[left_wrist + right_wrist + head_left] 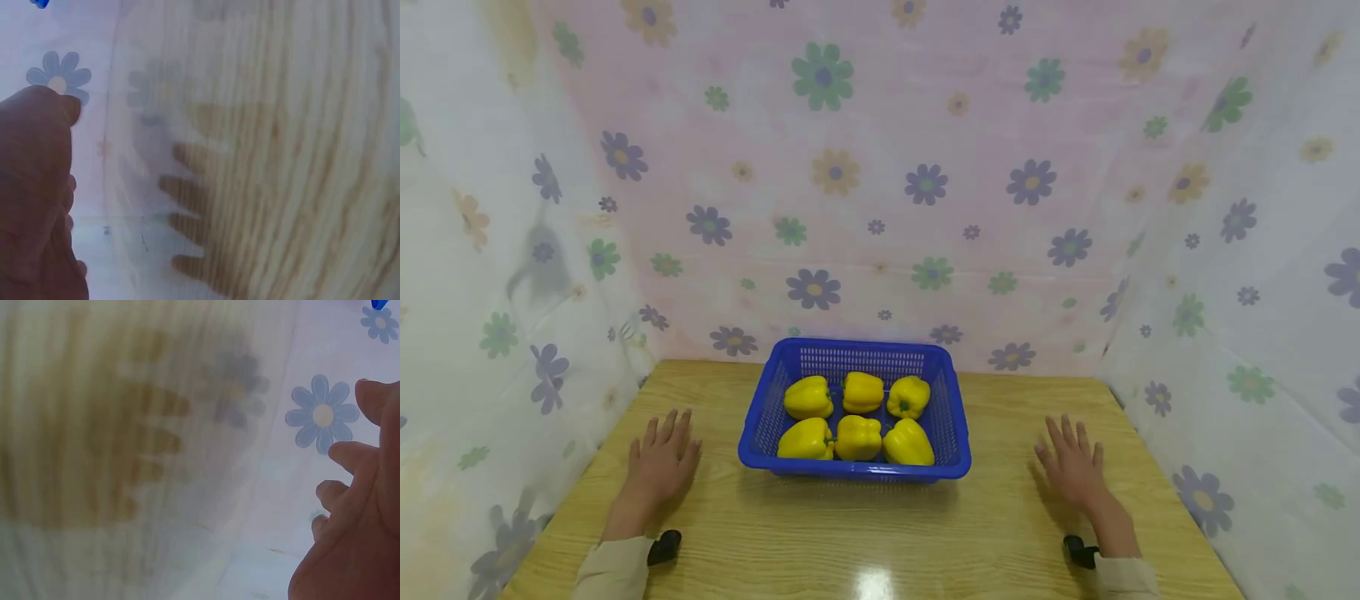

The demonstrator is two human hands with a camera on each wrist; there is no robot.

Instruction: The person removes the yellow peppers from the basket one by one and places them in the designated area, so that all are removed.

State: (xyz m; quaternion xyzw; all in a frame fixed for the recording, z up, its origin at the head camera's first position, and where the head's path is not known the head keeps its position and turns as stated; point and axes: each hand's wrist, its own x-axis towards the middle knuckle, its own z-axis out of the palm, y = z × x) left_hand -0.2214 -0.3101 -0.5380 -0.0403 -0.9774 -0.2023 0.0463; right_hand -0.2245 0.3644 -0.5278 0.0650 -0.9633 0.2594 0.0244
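A blue plastic basket point(857, 471) stands at the back middle of the wooden table, holding several yellow bell peppers point(858, 437) in two rows. To its left is my left hand point(662, 462), palm down with fingers spread and nothing in it. My right hand point(1075, 467) is to the right of the basket, its fingers likewise spread and holding nothing. Both hands are apart from the basket. In the left wrist view, the left hand point(37, 200) shows at the left edge over the shiny tabletop. The right wrist view has the right hand point(356, 494) at its right edge.
The light wooden table point(850, 533) reaches back to a flower-patterned cloth point(880, 200), with similar cloth on the left and right sides. Black straps with small mounts sit at both wrists, by the beige sleeves point(613, 571).
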